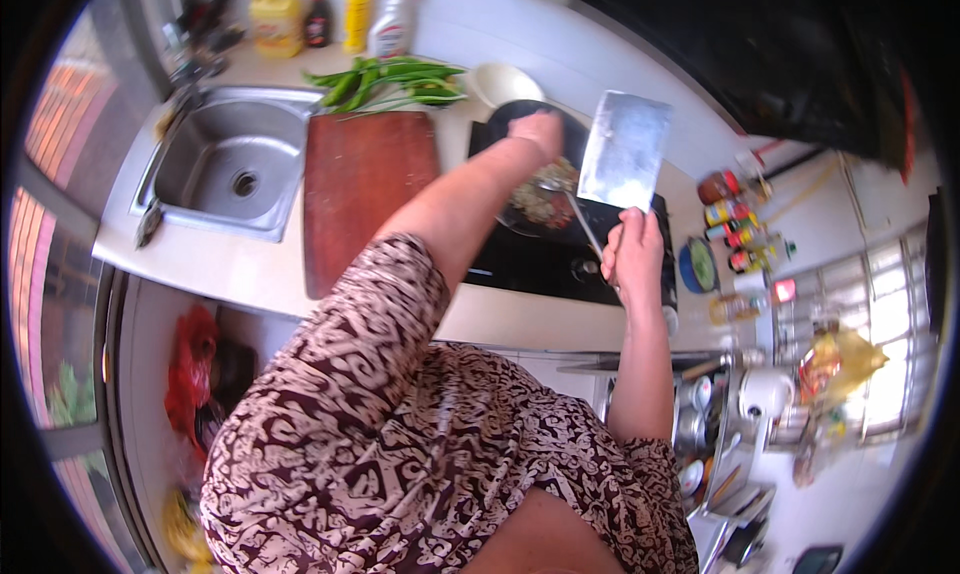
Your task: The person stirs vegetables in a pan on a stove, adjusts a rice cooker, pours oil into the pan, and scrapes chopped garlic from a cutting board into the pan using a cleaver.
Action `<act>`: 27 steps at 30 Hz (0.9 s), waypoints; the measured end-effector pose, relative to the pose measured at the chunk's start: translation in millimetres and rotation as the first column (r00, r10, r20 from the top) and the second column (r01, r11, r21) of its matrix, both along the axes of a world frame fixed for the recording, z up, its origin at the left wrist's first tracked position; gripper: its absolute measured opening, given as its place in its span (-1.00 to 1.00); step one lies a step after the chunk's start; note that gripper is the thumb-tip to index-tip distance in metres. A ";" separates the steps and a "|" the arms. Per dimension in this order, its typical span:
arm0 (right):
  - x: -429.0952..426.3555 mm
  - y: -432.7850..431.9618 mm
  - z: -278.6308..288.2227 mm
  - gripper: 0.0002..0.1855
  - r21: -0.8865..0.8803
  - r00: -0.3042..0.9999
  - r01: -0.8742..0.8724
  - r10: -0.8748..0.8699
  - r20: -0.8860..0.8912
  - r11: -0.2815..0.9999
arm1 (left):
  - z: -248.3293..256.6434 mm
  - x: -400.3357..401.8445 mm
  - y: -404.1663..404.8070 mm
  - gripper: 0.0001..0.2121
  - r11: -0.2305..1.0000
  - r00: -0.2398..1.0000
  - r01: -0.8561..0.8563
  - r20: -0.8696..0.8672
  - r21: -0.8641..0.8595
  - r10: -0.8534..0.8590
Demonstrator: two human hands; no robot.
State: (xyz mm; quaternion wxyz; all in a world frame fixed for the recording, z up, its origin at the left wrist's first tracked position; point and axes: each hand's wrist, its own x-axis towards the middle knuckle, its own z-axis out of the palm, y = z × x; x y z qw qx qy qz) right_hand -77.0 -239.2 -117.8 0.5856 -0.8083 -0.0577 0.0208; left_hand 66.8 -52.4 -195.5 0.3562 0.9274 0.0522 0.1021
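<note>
My right hand [636,255] grips a cleaver, its broad steel blade [625,150] pointing up over the black cooktop [510,263]. Behind that hand passes the metal handle of a cooking spoon or spatula [587,225]; I cannot tell whether the hand also holds it. The utensil's head rests in a dark wok [506,120] among chopped pale and reddish food [541,199]. Over the wok's far part, my left hand [538,133] is curled with its fingers pointing down. Blur and the hand itself hide whether it holds anything.
A reddish wooden cutting board [367,199] lies between the cooktop and a steel sink [232,161]. Green peppers [390,83] and a pale bowl [506,85] sit behind. Seasoning bottles [739,233] and a blue bowl [697,265] stand right. A dark range hood [750,49] overhangs.
</note>
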 end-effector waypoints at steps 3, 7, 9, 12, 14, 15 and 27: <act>19.2 -23.1 -4.8 -0.75 -0.005 0.995 0.079 -0.079 -0.054 0.997 | -0.8 12.4 -4.9 -0.79 0.946 0.970 -0.081 0.241 0.313 0.003; 22.7 -36.8 -12.7 -0.74 0.057 0.988 0.118 -0.111 -0.110 0.991 | 34.3 -18.8 -58.7 -0.49 0.998 0.710 -0.059 0.704 0.013 0.033; 18.4 -35.2 -12.0 -0.73 0.107 0.984 0.133 -0.118 -0.135 0.985 | 18.3 -18.8 -76.5 -0.33 0.993 0.701 -0.106 0.712 0.053 0.037; 18.9 -38.7 -16.6 -0.72 0.128 0.985 0.120 -0.103 -0.136 0.984 | -11.9 -1.0 -60.9 -0.40 0.975 0.964 -0.210 0.151 -0.067 0.218; 17.4 -44.8 -20.5 -0.74 -0.060 0.994 0.106 -0.108 -0.031 0.993 | -42.3 8.1 -55.0 -0.60 0.945 0.876 -0.315 0.357 -0.083 0.324; 18.2 -51.6 -23.0 -0.75 -0.153 0.993 0.120 -0.119 0.014 0.981 | -35.6 6.4 -56.4 -0.66 0.965 0.892 -0.224 0.371 -0.133 0.259; 20.6 -49.5 -32.5 -0.73 -0.816 0.687 0.541 0.453 0.568 0.202 | -17.0 -11.0 33.5 -0.56 0.969 0.981 0.096 0.186 -0.226 -0.054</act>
